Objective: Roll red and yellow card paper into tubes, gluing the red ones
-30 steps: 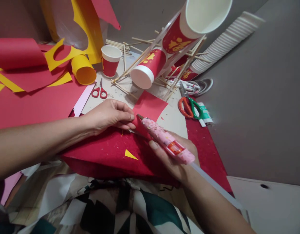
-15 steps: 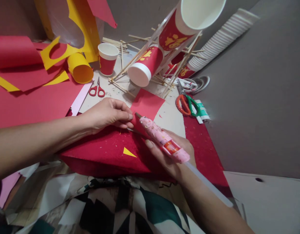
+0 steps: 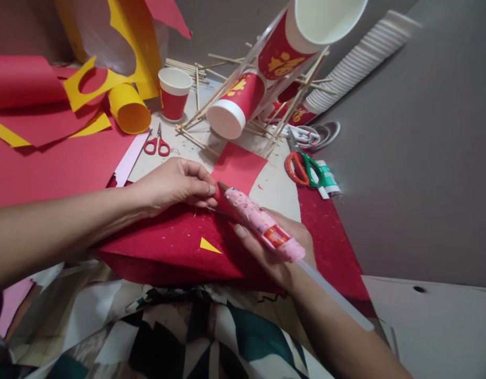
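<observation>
My left hand (image 3: 183, 184) pinches the left edge of a red paper piece (image 3: 240, 167) between thumb and fingers. The paper lies near the front edge of a white board. In my right hand (image 3: 282, 242) is a pink glue gun (image 3: 262, 223), with a long translucent glue stick (image 3: 335, 295) sticking out of its back end. The gun's metal nozzle points at the paper's edge, close to my left fingertips; whether it touches cannot be made out. Most of my right fingers are hidden behind the gun.
Behind the paper stand joined paper cups (image 3: 243, 100) within a frame of thin sticks (image 3: 198, 138). Small red scissors (image 3: 157, 147), orange-and-green-handled scissors (image 3: 306, 168), a single cup (image 3: 174, 97), a yellow paper tube (image 3: 130, 111) and a yellow scrap (image 3: 210, 246) lie around.
Both hands keep nearly the same place. The glue gun's nozzle has shifted very slightly left along the paper's edge.
</observation>
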Demonstrator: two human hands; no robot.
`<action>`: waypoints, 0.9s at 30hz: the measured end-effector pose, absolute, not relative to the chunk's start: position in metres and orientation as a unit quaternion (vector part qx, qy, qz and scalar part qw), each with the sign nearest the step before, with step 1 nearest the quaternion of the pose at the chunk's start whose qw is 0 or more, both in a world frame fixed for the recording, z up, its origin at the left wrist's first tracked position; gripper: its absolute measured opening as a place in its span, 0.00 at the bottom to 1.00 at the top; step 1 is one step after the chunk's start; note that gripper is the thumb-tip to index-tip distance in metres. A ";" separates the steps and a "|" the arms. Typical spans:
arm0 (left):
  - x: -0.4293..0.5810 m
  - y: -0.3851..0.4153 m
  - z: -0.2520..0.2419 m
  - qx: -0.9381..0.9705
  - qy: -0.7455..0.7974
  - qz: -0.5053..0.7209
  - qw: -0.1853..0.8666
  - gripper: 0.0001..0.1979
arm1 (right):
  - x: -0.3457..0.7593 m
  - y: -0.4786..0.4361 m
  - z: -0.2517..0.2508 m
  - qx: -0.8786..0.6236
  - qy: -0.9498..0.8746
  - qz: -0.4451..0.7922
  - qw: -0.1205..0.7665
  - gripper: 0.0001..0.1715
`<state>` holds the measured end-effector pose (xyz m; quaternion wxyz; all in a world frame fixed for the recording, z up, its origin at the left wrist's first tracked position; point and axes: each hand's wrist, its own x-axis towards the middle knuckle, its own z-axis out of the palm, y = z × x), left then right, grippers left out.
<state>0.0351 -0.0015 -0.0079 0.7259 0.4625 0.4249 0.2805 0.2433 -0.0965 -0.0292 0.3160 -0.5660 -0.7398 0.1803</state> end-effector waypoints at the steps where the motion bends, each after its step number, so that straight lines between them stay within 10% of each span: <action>1: 0.035 -0.001 -0.008 0.462 0.425 0.281 0.726 0.10 | 0.243 -0.097 -0.029 -0.567 -0.744 0.167 0.312 0.12; 27: 0.035 -0.001 -0.010 0.467 0.412 0.285 0.729 0.09 | 0.246 -0.102 -0.028 -0.554 -0.757 0.135 0.320 0.11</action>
